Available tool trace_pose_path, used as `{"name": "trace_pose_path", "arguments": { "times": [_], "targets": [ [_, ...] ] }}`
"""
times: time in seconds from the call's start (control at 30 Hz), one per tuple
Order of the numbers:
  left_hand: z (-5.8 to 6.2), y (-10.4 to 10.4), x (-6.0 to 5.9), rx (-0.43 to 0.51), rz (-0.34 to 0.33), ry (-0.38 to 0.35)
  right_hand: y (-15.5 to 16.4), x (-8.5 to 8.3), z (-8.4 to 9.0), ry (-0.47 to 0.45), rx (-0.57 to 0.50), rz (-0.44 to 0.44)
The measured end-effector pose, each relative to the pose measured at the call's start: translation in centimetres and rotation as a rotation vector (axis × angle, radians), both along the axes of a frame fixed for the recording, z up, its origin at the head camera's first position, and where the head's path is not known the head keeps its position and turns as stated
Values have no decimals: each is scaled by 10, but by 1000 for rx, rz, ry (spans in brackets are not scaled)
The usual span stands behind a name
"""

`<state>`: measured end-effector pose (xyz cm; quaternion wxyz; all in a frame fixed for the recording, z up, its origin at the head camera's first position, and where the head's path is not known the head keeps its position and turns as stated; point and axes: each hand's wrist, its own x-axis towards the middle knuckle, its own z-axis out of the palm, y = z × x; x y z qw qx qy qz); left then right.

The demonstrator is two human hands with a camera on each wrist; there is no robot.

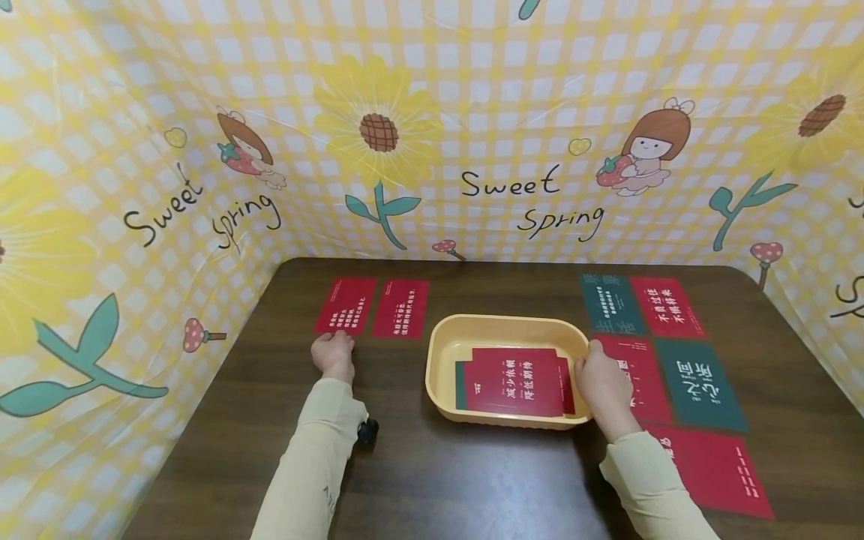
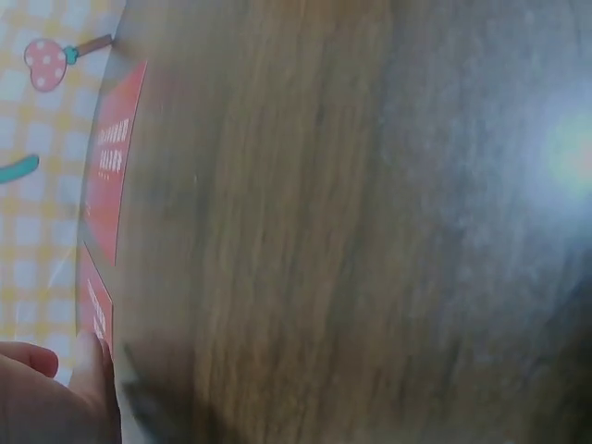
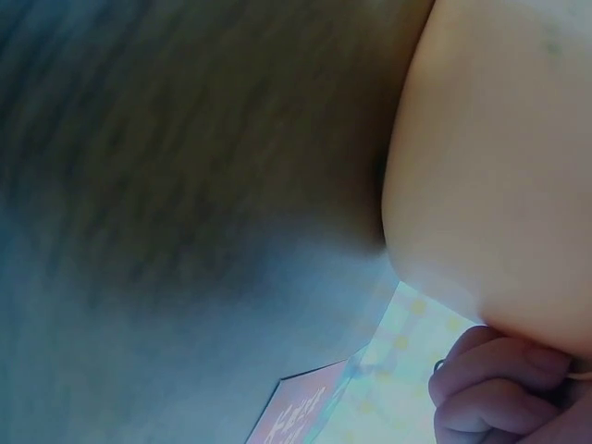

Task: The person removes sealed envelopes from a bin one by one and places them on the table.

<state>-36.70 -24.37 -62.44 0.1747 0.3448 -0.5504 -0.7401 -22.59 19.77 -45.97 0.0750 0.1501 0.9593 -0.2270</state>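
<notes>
A yellow plastic basin [image 1: 439,352] sits on the table, holding a stack of red and green cards; a red card [image 1: 499,382] with white characters lies on top. My right hand [image 1: 604,386] grips the basin's right rim, its curled fingers showing in the right wrist view beside the basin wall [image 3: 490,166]. At the left, my left hand [image 1: 334,354] is at the near edge of a red card [image 1: 346,304] lying flat. In the left wrist view a fingertip [image 2: 90,351] overlaps that card's edge; most other fingers are hidden. A second red card [image 1: 401,307] lies just right of it.
Right of the basin, several cards lie in rows: a green card [image 1: 604,302], a red card [image 1: 667,306], another green card [image 1: 702,382] and a large red card [image 1: 722,472]. A patterned yellow cloth [image 1: 418,97] hangs behind the dark wooden table [image 1: 432,487].
</notes>
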Motion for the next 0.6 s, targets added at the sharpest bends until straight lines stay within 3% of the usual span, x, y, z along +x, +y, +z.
{"name": "trace_pose_path", "arguments": {
  "times": [0.07, 0.1, 0.23, 0.3, 0.37, 0.43, 0.53, 0.6],
  "targets": [
    [19, 15, 10, -15, 3, 47, 0, 0, 0, -2, 2, -1],
    [35, 27, 18, -49, 3, 46, 0, 0, 0, -2, 5, 0],
    [122, 82, 62, -236, -59, 2, 0, 1, -1, -7, 8, 3],
    [152, 105, 76, -389, -102, -22, 0, 1, -1, -6, 8, 4],
    [166, 123, 82, -552, -148, 2, 0, 1, 0, -1, 9, 6],
    [174, 139, 86, -652, -199, 50, 0, 1, 0, 4, 10, 7],
    [181, 166, 93, -703, -304, 125, 0, 1, 1, 11, 13, 10],
    [186, 182, 100, -686, -408, 158, 0, 0, 1, 12, 12, 9]
  ]
}}
